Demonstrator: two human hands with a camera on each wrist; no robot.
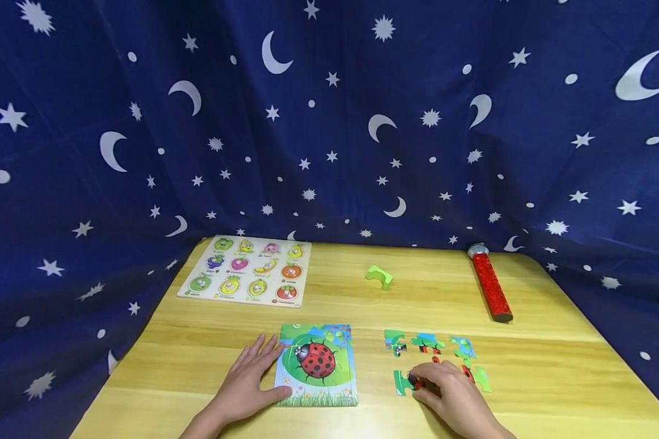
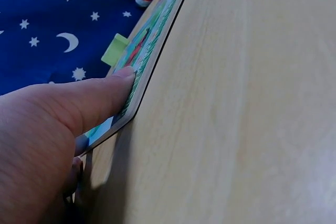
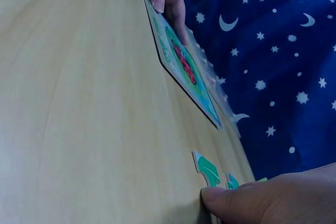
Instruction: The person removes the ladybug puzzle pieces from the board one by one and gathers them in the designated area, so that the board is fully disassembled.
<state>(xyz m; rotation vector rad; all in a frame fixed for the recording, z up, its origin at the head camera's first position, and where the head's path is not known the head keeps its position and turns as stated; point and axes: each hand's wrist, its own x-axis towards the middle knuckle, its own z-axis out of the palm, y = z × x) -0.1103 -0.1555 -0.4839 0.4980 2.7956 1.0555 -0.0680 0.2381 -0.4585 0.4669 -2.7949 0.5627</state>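
Observation:
A square ladybug puzzle board lies flat left of the table's middle. My left hand rests at its left side, fingers extended, fingertips at the upper left edge. In the left wrist view the left thumb lies on the printed grass border. To the right, my right hand has its fingers bent down over loose jigsaw pieces, pinching a puzzle piece with black and red on it. That piece is mostly hidden by the fingers. Right beside it is a green corner piece, also seen near the right thumb.
More loose pieces, such as a blue-green one, lie around the right hand. A fruit peg board lies at the back left. A green arch block sits at the back middle, and a red glittery tube at the right.

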